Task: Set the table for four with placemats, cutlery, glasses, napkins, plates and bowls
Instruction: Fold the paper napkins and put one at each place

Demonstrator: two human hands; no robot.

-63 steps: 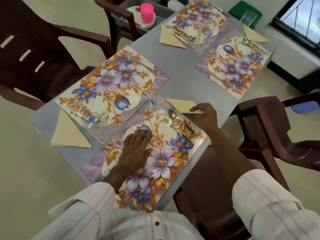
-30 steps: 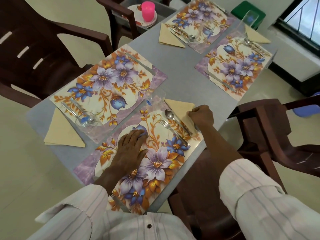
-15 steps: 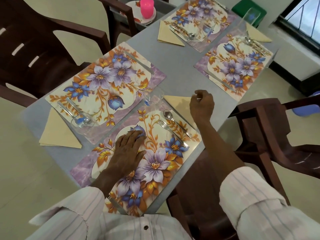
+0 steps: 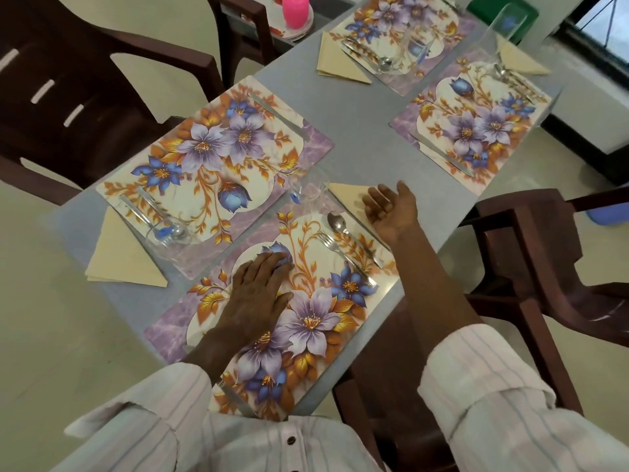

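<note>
Four settings: laid out on the grey flat surface (image 4: 360, 131); no plates or bowls are on it yet.
Landmark: nearest rectangular floral placemat (image 4: 316, 321), at the person's edge.
Left hand (image 4: 258, 294): fingers straight, palm flat on the landmark's centre, probably to stop it sliding.
Right hand (image 4: 391, 209): fingers spread and relaxed, holding nothing, hovering at the landmark's far right corner.
Folded beige napkin (image 4: 347, 195): lies at that corner, partly under the right hand, just beyond the steel spoon (image 4: 335, 223) and steel fork (image 4: 337, 250).
Clear drinking glass (image 4: 308, 192): stands at the landmark's far edge, ready for use.
White plate stack (image 4: 296, 34): well beyond the landmark, off the surface, under a pink plastic cup (image 4: 295, 8); judged next to fetch.
</note>
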